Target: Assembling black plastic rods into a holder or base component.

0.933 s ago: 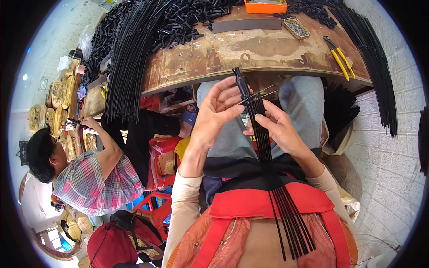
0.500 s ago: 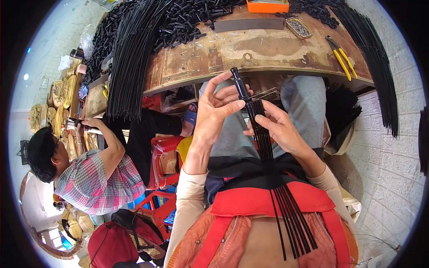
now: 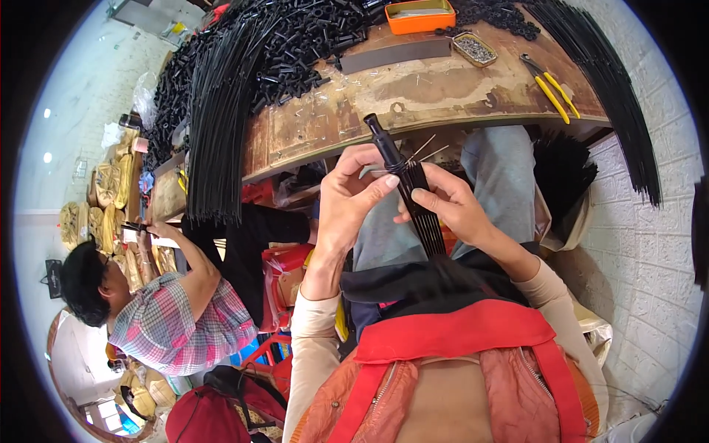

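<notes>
My left hand [image 3: 348, 193] is closed about a black plastic tube [image 3: 382, 140] with a stepped collar, its thumb pressed at the collar. Thin black rods, like umbrella ribs [image 3: 427, 225], hang from that collar as a narrow fan. My right hand [image 3: 452, 203] pinches their upper part between thumb and fingers, close beside the left thumb. Fine metal wires [image 3: 428, 150] poke out at the collar, pointing up and right. Both hands work above my lap, and the rods' lower ends blur into the dark cloth there.
A worn wooden table [image 3: 413, 85] lies ahead, bearing heaped black plastic tubes [image 3: 314, 44], a dish of small metal bits [image 3: 474, 49], an orange box [image 3: 421, 16] and yellow-handled pliers [image 3: 550, 88]. Rod bundles [image 3: 221, 133] hang over its edge. A co-worker [image 3: 173, 310] sits at left.
The rods' lower ends, earlier spread over my red apron, no longer show there. The tube leans slightly more to the left. Both hands keep their hold, and the whole view has shifted a little.
</notes>
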Demonstrator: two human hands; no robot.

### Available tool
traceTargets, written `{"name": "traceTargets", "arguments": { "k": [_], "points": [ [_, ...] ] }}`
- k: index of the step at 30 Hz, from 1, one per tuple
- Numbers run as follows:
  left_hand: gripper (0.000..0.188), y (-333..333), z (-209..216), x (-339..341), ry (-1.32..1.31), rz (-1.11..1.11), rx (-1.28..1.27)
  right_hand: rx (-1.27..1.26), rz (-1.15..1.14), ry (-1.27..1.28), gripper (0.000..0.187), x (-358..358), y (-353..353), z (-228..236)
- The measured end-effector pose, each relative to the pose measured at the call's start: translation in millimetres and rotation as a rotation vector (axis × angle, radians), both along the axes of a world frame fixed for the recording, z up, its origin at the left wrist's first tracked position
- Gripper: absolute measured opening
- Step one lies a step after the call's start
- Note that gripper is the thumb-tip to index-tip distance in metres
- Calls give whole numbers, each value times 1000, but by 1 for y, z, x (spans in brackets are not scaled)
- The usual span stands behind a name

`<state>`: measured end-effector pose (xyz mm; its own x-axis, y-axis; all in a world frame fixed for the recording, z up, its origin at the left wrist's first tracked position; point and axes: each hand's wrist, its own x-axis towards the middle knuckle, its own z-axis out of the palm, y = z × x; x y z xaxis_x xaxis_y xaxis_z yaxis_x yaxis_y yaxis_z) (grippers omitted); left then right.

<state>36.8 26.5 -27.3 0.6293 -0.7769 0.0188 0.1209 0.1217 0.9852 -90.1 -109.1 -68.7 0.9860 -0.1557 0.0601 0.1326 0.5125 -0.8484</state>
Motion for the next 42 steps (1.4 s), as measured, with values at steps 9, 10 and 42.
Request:
{"name": "traceTargets", "arguments": {
  "k": [9, 10, 42],
  "points": [
    [29, 14, 8, -10, 195, 93, -4, -57, -130, 31, 22, 10, 17, -1],
    [31, 15, 7, -10, 233, 133, 33, -39, -133, 26, 22, 11, 18, -3],
    [49, 23, -8, 48, 416, -155, -55, 316, 185, -36, 15, 45, -3, -19]
  ]
}}
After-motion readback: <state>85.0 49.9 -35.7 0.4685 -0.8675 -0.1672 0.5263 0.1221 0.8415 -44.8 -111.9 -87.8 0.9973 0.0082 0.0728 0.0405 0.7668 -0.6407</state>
